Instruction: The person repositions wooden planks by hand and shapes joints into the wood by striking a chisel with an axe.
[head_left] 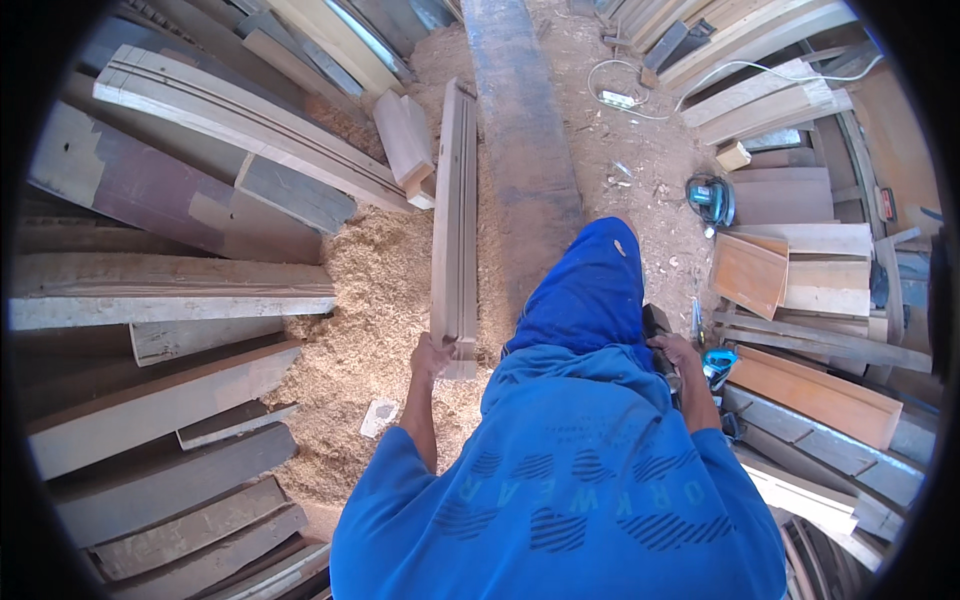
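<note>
Start at the grooved timber (455, 210), lying lengthwise on the floor (652, 170) just left of the dark plank (527, 150), with its near end at the left hand (430, 355). Note the fingers there, bent around that near end and holding it. Grip the flat outer faces rather than the groove edges, likely the easiest parts to chip. With so long a length beyond the grip, expect the far end to swing; turn it slowly, and watch the short pale block (403, 135) lying close on its left.

For the right hand (678, 352), beside the blue shorts (590, 285), note the fingers at a dark object (656, 322); cannot tell whether closed around it or merely resting on it. Hold that object clear of the shorts and the loose blue shirt (580, 430), and settle the left grip before shifting weight to the right.

Mind the footing: treat the wood shavings (370, 270) as slippery, and avoid the white flat scrap (378, 418) near the left forearm (422, 430). Further out, stay clear of the stacked boards (170, 285) on the left. On the right, watch for the teal power tool (710, 200), the light-blue tool (718, 365) near the right hand, and the white cable (780, 69) beyond, easy to snag.
</note>
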